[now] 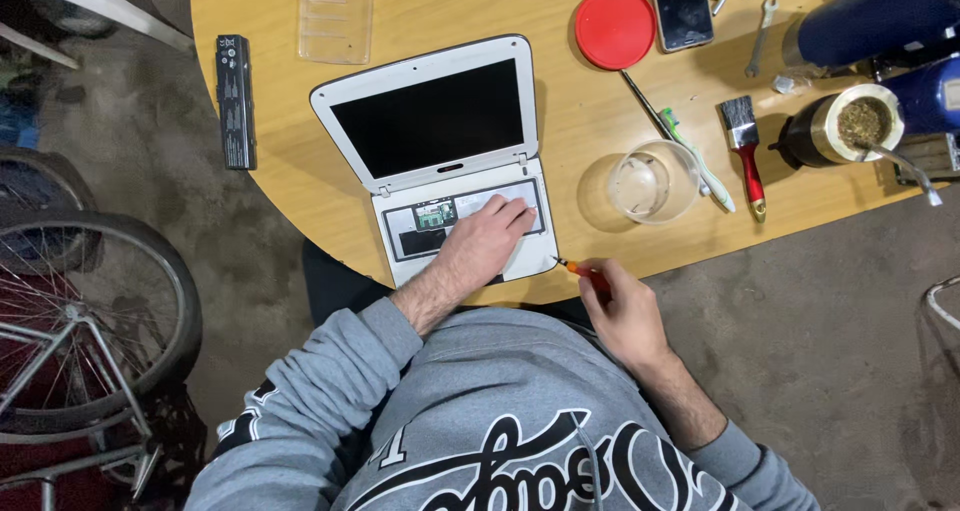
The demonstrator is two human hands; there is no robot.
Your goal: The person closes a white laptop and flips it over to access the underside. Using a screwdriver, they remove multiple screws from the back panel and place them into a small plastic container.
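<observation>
Right hand grips orange screwdriver; left hand flat on laptop; glass bowl empty

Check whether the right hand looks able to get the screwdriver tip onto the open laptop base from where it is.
Probably yes: the right hand holds the screwdriver beside the laptop, though the left hand covers part of the base.

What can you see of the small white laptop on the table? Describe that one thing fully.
The laptop is small, white and rounded, apparently plastic, and lies open on the round wooden table near its edge. Its dark screen is off. The keyboard is gone, so a grey inner plate and a small green board show. The left hand rests on that opened bay. The right hand holds an orange screwdriver just off the laptop's corner, not touching it.
</observation>
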